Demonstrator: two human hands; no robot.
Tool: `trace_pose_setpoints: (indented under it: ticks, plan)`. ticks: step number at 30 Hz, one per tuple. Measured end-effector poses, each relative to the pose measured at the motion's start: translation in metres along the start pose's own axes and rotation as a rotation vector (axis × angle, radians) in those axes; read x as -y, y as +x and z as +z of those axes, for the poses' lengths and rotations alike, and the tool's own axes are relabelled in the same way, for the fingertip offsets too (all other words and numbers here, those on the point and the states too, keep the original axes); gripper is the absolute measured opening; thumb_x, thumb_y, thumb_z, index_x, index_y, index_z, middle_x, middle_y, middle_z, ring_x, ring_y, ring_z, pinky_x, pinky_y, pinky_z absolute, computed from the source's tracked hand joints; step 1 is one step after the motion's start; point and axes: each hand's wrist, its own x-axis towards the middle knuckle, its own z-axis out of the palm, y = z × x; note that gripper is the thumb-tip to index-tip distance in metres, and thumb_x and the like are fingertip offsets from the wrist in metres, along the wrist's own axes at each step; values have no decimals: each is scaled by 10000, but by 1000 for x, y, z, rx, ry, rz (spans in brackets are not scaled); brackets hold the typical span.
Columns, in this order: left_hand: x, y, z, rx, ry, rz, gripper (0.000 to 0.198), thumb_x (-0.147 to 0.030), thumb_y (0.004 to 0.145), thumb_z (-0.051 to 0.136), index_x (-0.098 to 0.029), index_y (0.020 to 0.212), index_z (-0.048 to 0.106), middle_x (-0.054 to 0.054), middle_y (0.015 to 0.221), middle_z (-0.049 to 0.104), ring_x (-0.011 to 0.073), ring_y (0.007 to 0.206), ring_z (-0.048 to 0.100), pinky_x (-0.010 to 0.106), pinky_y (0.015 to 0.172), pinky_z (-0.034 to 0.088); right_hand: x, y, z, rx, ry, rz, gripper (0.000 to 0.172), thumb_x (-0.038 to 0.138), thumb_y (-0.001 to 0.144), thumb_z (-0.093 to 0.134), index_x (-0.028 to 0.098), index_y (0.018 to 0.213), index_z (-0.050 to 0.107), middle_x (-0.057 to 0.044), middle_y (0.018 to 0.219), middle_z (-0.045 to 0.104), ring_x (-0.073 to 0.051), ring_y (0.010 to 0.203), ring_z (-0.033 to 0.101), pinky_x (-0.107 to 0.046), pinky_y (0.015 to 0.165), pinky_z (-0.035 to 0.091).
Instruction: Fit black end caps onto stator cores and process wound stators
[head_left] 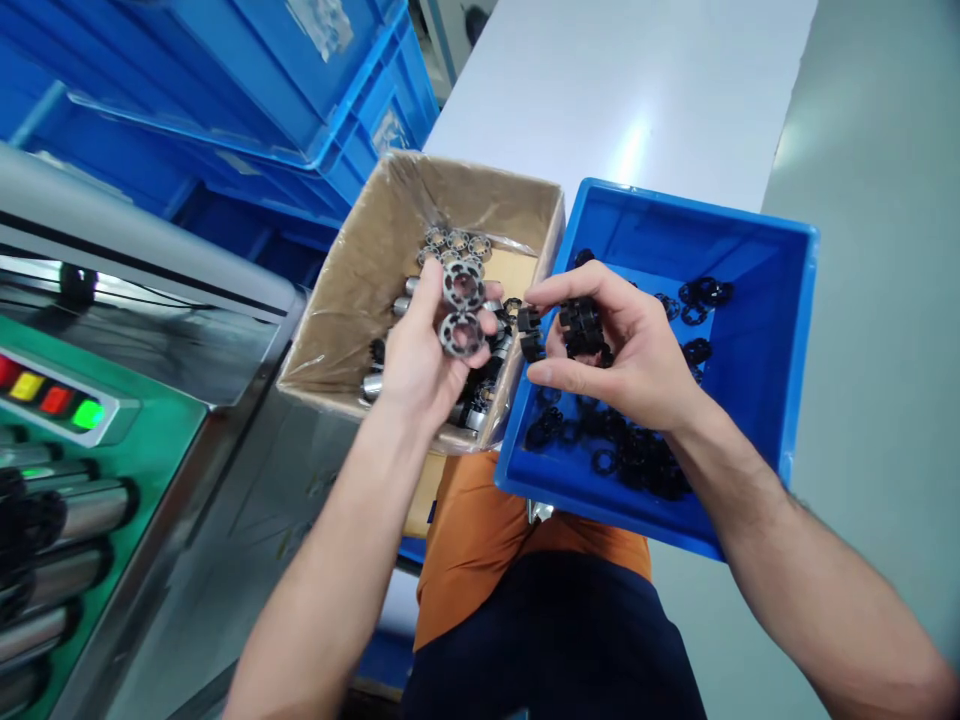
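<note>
My left hand [424, 345] is closed around two slotted metal cores [463, 287], their round ends with central holes facing up. It hovers over a plastic-lined cardboard box [352, 260], in which several similar metal cores [457, 240] stand or lie. My right hand [622, 350] grips black slotted plastic rings [581, 325]; some sit in the curl of its fingers, others [530, 333] are pinched at the fingertips beside the metal cores. Beneath this hand is a blue bin [757, 245] with many loose black rings [637, 455]. Whether the rings touch the cores I cannot tell.
Stacked blue crates [360, 120] stand at the upper left. A white table [585, 80] extends behind the box and bin. To the left is a green machine panel [150, 400] with lit coloured buttons [56, 400] and a row of metal cylinders [94, 507].
</note>
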Motion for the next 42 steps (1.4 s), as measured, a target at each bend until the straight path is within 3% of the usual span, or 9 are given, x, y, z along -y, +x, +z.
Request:
trace_pose_setpoints:
  ticks: [3, 9, 12, 17, 22, 26, 30, 37, 42]
  plan:
    - [18, -24, 11, -107, -49, 75, 644, -924, 1096, 617, -304, 1257, 686, 19, 881, 749, 259, 879, 853, 319, 638, 641, -7, -3, 3, -43, -113, -61, 523, 529, 880, 1117, 266, 1262, 876, -33, 1208, 841, -177, 853, 760, -357, 767, 699]
    - [30, -43, 15, 21, -115, 85, 584, -836, 1178, 507, -284, 1142, 697, 20, 827, 699, 238, 738, 792, 329, 563, 597, -21, -7, 15, -139, -292, -227, 452, 582, 945, 1067, 282, 1245, 912, -47, 1156, 867, -286, 1154, 845, -479, 1093, 708]
    - [30, -45, 15, 27, -117, 76, 529, -797, 1189, 543, -306, 1276, 722, 21, 880, 734, 231, 714, 781, 326, 550, 576, -22, -9, 20, -141, -323, -255, 428, 553, 973, 1053, 281, 1273, 915, -54, 1185, 885, -287, 1157, 855, -476, 1098, 708]
    - [29, -45, 17, 66, -19, 170, 671, -909, 1153, 516, -345, 1419, 763, -13, 762, 715, 164, 523, 642, 288, 473, 479, -28, -10, 19, -117, -400, -306, 405, 515, 974, 1057, 310, 1301, 933, -44, 1181, 885, -282, 1106, 849, -490, 1075, 728]
    - [25, -47, 20, 86, 13, 136, 652, -871, 1188, 455, -329, 1357, 774, 15, 853, 788, 189, 552, 690, 317, 476, 473, -28, -11, 17, -117, -393, -292, 304, 438, 975, 1058, 372, 1257, 964, -27, 1194, 870, -279, 1136, 830, -509, 1088, 739]
    - [25, -46, 21, 41, 12, 63, 698, -958, 1110, 533, -304, 1240, 739, 37, 866, 759, 259, 796, 838, 305, 543, 538, -21, -12, 16, -99, -392, -254, 273, 376, 966, 1050, 413, 1226, 973, -33, 1232, 860, -300, 1150, 818, -555, 1118, 730]
    - [30, -41, 18, 30, -12, 50, 680, -950, 1106, 559, -302, 1246, 709, 50, 932, 758, 294, 943, 861, 341, 664, 641, -19, -11, 13, -136, -440, -236, 289, 365, 921, 1073, 414, 1189, 979, -47, 1191, 837, -320, 1151, 780, -580, 1123, 711]
    - [22, -45, 25, 59, 100, 168, 539, -823, 1172, 553, -331, 1282, 744, 9, 828, 682, 177, 589, 642, 322, 539, 490, -24, -5, 3, -100, -404, -242, 375, 478, 907, 1094, 384, 1246, 964, -42, 1164, 842, -324, 1151, 777, -583, 1142, 684]
    - [18, -35, 30, -127, 88, 273, 825, -1059, 1051, 470, -264, 1019, 689, 47, 880, 767, 192, 700, 740, 296, 518, 443, -11, -4, 4, -33, -360, -151, 425, 515, 1044, 949, 320, 1414, 878, -79, 1334, 854, -331, 1271, 778, -589, 1218, 666]
